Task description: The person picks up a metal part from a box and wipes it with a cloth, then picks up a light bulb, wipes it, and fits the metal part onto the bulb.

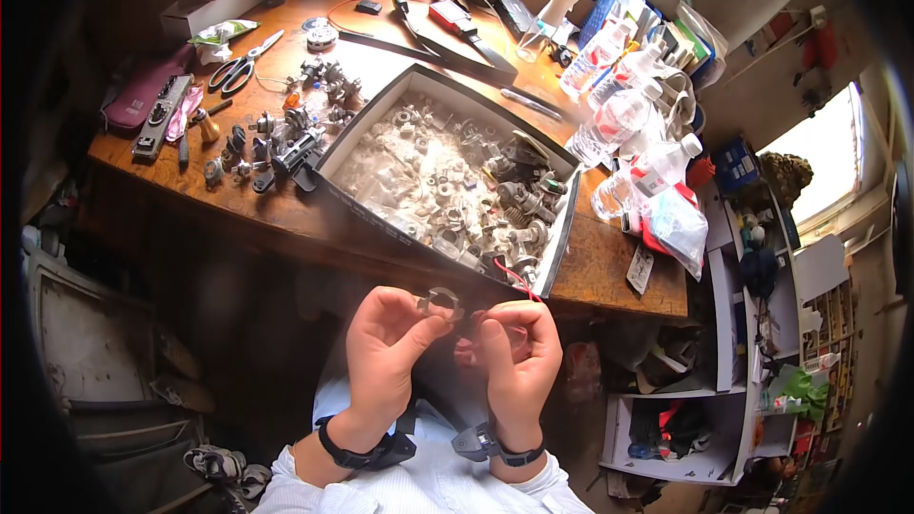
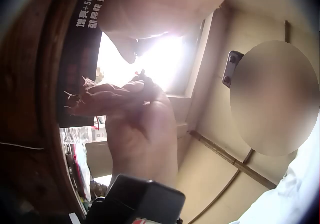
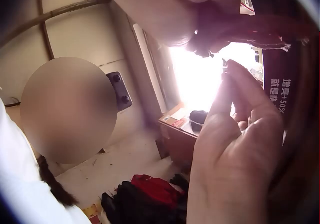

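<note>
In the head view my left hand (image 1: 386,343) pinches a small, ring-shaped metal part (image 1: 441,300) between thumb and fingers, just below the front edge of the desk. Close beside it, my right hand (image 1: 522,352) grips a crumpled reddish cloth (image 1: 466,354). Frayed edges of this cloth (image 2: 87,101) stick out past the fingers in the left wrist view. Both hands are over the lap, in front of a shallow box (image 1: 381,219) with black outer sides. Many small whitish and metal parts (image 1: 438,171) fill the box.
On the wooden desk (image 1: 276,238), loose metal parts (image 1: 286,133) lie left of the box, with scissors (image 1: 243,67) behind them. Several clear plastic bottles (image 1: 619,124) stand to the right. A shelf unit (image 1: 705,438) is at the lower right.
</note>
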Motion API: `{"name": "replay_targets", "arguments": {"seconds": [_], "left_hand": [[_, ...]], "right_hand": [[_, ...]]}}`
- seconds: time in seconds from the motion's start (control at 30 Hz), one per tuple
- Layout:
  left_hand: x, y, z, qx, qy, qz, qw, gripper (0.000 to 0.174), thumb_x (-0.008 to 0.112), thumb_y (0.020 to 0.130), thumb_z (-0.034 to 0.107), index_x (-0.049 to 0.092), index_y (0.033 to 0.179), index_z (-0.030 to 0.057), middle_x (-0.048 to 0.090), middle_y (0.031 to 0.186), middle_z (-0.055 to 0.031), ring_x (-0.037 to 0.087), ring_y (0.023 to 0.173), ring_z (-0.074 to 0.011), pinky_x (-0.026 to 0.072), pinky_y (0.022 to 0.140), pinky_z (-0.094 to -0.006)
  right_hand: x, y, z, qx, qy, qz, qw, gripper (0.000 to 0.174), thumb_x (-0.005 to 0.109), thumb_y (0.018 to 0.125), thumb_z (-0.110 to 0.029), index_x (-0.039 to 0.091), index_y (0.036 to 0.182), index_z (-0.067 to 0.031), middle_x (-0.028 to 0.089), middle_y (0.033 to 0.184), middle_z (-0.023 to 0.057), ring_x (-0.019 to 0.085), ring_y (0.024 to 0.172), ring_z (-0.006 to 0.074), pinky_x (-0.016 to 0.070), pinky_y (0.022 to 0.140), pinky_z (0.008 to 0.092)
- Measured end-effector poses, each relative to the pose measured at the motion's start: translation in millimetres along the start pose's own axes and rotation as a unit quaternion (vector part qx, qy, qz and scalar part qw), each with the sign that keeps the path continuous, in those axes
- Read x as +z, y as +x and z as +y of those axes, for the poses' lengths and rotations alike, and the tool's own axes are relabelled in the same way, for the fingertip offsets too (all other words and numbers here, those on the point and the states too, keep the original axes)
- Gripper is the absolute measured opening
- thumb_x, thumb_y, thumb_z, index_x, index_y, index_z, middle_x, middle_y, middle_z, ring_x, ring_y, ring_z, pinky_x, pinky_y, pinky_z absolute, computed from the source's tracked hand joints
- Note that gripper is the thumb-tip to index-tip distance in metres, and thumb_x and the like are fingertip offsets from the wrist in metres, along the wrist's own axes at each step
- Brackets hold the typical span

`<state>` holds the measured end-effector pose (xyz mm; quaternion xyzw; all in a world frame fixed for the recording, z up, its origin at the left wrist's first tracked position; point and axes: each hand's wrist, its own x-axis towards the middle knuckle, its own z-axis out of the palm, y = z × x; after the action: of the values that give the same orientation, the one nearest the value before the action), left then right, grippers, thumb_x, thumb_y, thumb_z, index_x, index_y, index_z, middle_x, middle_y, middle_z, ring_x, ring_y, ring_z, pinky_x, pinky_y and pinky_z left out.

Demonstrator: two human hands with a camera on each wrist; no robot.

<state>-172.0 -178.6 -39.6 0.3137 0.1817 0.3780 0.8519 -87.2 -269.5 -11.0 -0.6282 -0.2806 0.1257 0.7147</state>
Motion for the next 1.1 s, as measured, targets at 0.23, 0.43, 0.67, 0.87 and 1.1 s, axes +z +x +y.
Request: {"name": "replay_targets", "arguments": {"seconds": [0.23, 0.43, 0.67, 0.87, 1.1], "left_hand": [[6, -8, -5, 0.093, 0.049, -0.020, 0.994, 0.024, 0.061, 0.086, -0.012, 0.050, 0.101, 0.0027, 0.064, 0.098, -0.0081, 0.064, 0.096, -0.0152, 0.0538, 0.083, -0.0288], [3, -11, -13, 0.162, 0.093, -0.023, 0.982, 0.025, 0.061, 0.085, -0.014, 0.051, 0.101, 0.0018, 0.063, 0.097, -0.0073, 0.064, 0.093, -0.0130, 0.0544, 0.079, -0.0253], [3, -13, -4, 0.134, 0.110, -0.040, 0.984, 0.028, 0.065, 0.081, -0.015, 0.050, 0.098, 0.0007, 0.060, 0.093, -0.0069, 0.064, 0.094, -0.0154, 0.0526, 0.088, -0.0295], [-1, -11, -8, 0.142, 0.105, -0.041, 0.983, 0.021, 0.063, 0.085, -0.012, 0.052, 0.099, 0.0005, 0.067, 0.095, -0.0099, 0.066, 0.095, -0.0162, 0.0546, 0.083, -0.0271], [3, -12, -11, 0.143, 0.123, -0.029, 0.982, 0.023, 0.064, 0.085, -0.012, 0.051, 0.100, 0.0011, 0.066, 0.093, -0.0086, 0.067, 0.093, -0.0153, 0.0549, 0.082, -0.0265]], "right_hand": [[16, -9, 6, -0.032, -0.003, 0.029, 0.999, 0.011, 0.065, 0.087, 0.001, 0.057, 0.093, 0.0018, 0.059, 0.089, 0.0061, 0.056, 0.067, 0.0065, 0.0466, 0.057, 0.0195], [17, -9, 2, -0.173, -0.226, 0.033, 0.958, 0.010, 0.071, 0.082, -0.001, 0.064, 0.088, -0.0004, 0.060, 0.085, 0.0057, 0.051, 0.062, 0.0060, 0.0407, 0.053, 0.0186], [15, -11, 9, -0.163, -0.193, 0.038, 0.967, 0.011, 0.072, 0.081, -0.001, 0.065, 0.089, -0.0014, 0.062, 0.085, 0.0059, 0.051, 0.061, 0.0059, 0.0394, 0.051, 0.0195], [9, -9, -6, -0.137, -0.226, 0.000, 0.964, 0.009, 0.071, 0.081, -0.001, 0.065, 0.087, -0.0010, 0.061, 0.082, 0.0049, 0.051, 0.061, 0.0062, 0.0398, 0.052, 0.0197], [8, -9, -4, -0.103, -0.195, 0.027, 0.975, 0.008, 0.071, 0.081, -0.001, 0.065, 0.086, -0.0005, 0.061, 0.081, 0.0046, 0.051, 0.062, 0.0058, 0.0401, 0.052, 0.0199]]}}
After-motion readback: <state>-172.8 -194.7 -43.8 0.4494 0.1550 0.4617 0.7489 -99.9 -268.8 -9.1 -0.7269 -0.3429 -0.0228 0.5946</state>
